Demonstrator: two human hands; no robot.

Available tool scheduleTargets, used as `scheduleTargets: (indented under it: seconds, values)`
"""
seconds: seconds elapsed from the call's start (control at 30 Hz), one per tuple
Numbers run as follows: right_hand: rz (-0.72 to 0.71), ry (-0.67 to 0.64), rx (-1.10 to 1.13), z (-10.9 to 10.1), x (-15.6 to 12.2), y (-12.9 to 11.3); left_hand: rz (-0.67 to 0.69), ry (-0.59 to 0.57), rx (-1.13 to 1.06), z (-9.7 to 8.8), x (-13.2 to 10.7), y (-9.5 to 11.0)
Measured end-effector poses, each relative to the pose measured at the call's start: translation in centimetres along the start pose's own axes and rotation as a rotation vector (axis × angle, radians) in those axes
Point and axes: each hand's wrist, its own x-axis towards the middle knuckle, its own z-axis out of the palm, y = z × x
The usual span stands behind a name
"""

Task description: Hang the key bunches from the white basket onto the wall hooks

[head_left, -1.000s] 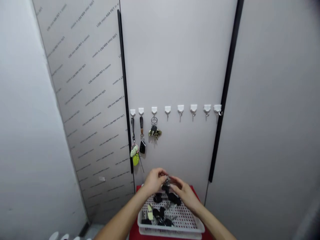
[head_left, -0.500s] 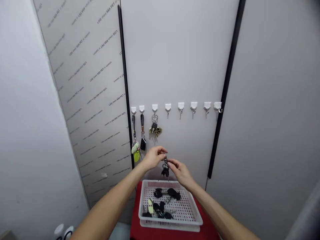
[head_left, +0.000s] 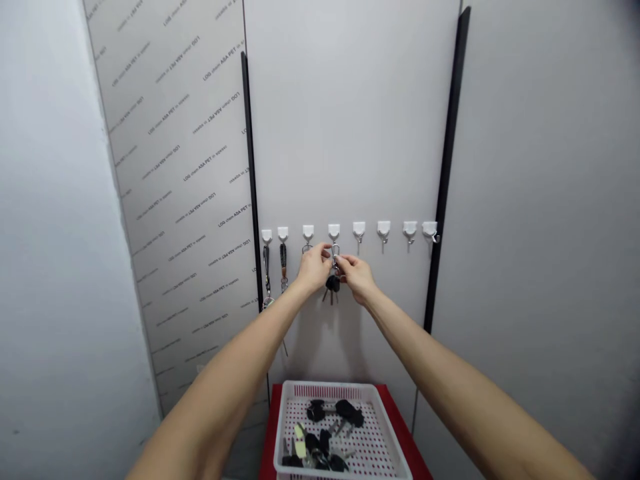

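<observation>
A bunch of keys (head_left: 332, 284) with black heads hangs from a metal clip at the fourth white hook (head_left: 334, 231) from the left. My left hand (head_left: 315, 267) pinches at the clip's left side, fingertips just below the hook. From the right, my right hand (head_left: 356, 275) grips the lower part of the clip between thumb and fingers. Whether the clip is over the hook's metal tip I cannot tell. Left of my hands, two key straps hang, one a dark strap (head_left: 283, 260). My left hand mostly hides the keys on the third hook (head_left: 308, 231).
More white hooks continue to the right, the last one (head_left: 429, 231) beside a black door strip (head_left: 447, 167). Below, a white perforated basket (head_left: 395, 433) holds several loose keys (head_left: 320, 450) and stands on a red surface (head_left: 395, 407).
Both hands have risen from above the basket to the row of hooks, carrying the bunch of keys up to the fourth hook. The view has shifted slightly.
</observation>
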Motion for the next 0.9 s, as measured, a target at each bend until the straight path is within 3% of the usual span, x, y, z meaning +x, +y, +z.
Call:
scheduleTargets:
  seconds: [0.17, 0.37, 0.53, 0.67, 0.73, 0.9]
  values:
    - [-0.003, 0.064, 0.010, 0.6, 2.0, -1.0, -0.010, 0.011, 0.077, 0.2, 0.8, 0.5]
    - [-0.005, 0.089, -0.092, 0.8, 3.1, 0.4, -0.040, -0.035, 0.177, 0.6, 1.0, 0.4]
    - [-0.021, 0.115, -0.200, 0.3, 3.3, 1.3, -0.032, -0.060, 0.173, 0.8, -0.4, -0.1]
    - [-0.132, 0.211, -0.407, -1.4, 1.7, 3.3, -0.078, -0.100, 0.092, 1.7, -3.6, -2.1]
    - [-0.160, 0.182, -0.490, -2.6, -0.4, 5.4, -0.123, -0.158, 0.058, 2.8, -6.4, -4.0]
    - [0.054, -0.213, -0.784, -6.0, -8.8, 12.7, -0.325, -0.370, 0.070, 6.2, -15.3, -9.5]
